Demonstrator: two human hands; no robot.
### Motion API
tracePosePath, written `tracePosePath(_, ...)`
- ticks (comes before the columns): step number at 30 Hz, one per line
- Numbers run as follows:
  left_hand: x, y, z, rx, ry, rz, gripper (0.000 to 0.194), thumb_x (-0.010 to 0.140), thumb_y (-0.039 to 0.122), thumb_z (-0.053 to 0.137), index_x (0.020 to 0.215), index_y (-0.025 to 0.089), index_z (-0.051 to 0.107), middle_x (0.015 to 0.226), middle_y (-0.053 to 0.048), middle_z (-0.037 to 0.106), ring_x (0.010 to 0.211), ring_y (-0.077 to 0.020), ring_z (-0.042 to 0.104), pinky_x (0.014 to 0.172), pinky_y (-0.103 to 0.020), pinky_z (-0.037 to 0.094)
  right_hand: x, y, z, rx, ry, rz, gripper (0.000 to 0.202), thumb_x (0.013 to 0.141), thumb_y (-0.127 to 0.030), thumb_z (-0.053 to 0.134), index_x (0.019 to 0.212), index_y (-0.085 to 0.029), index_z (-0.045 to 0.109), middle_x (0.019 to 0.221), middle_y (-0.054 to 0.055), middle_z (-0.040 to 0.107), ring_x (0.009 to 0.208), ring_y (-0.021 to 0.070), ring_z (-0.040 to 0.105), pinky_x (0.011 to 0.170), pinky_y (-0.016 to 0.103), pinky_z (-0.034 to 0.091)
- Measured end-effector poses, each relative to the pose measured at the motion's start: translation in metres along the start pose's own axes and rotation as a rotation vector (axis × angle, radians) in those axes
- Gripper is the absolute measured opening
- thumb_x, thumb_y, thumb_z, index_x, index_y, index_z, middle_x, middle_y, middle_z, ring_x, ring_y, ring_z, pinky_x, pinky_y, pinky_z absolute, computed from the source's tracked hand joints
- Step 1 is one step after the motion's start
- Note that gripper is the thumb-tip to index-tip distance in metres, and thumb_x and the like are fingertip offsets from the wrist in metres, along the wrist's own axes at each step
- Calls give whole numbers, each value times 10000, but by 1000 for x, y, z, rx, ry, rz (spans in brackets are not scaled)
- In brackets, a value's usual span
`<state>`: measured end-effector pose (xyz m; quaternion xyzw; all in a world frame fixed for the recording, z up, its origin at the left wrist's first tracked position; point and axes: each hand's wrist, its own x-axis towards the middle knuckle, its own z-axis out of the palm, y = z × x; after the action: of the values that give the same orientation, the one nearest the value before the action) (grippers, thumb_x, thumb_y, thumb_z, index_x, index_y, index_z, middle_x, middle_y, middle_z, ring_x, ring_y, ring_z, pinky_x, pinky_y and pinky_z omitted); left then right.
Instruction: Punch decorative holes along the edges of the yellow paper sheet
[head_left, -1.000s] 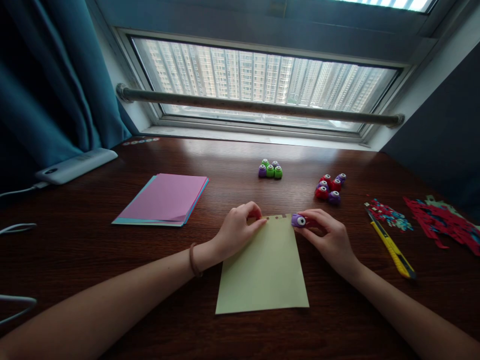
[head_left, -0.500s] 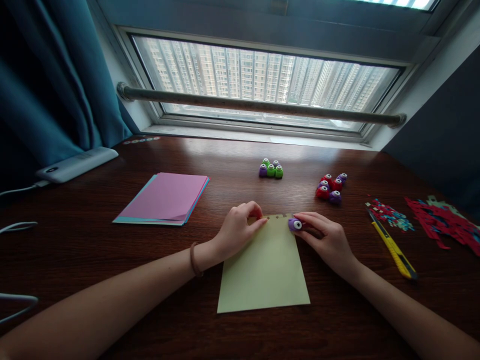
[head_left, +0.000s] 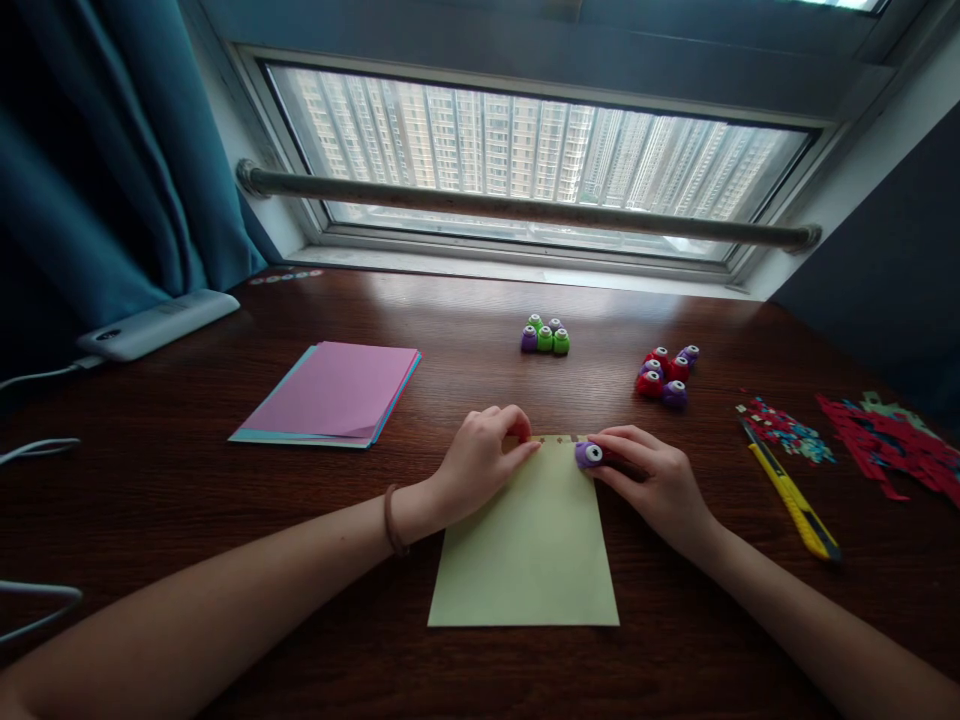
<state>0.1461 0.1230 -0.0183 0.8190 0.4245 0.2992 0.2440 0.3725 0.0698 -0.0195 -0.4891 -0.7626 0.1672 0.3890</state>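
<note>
There, near the front middle of the dark wooden desk [head_left: 480, 330], lay the pale green sheet of paper [head_left: 529, 545], and we saw a short row of small punched notches along its far edge. At the far right corner of that sheet sat a small purple paper punch [head_left: 589, 455], its white button facing us, and the right hand [head_left: 651, 482] was closed around it, fingers curled over its far side and thumb beneath. The left hand [head_left: 480, 462] rested on the far left corner of the sheet, its fingers bent and pinching the paper's edge against the desk. Further back we found a cluster of green and purple punches [head_left: 545, 338], and to its right a group of red and purple punches [head_left: 664, 374]. A stack of pink and blue paper [head_left: 334, 393] lay well to the left. To the right, a yellow utility knife [head_left: 791, 490] lay beside coloured paper scraps [head_left: 862, 435]. Behind the desk stood the window [head_left: 525, 150], with a teal curtain [head_left: 97, 160] at the left.
</note>
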Motion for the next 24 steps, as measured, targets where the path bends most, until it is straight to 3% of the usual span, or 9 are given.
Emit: tracePosePath(24,0,0,2,81,-34,8,126,809,215,649,779,165,537,772,10,553,752,-165,498,736,-313,351,-1,3,2,-32,-46,6,236,785,-199,655,1021,-186,648,957,33,612,870,150,577,792,262,468)
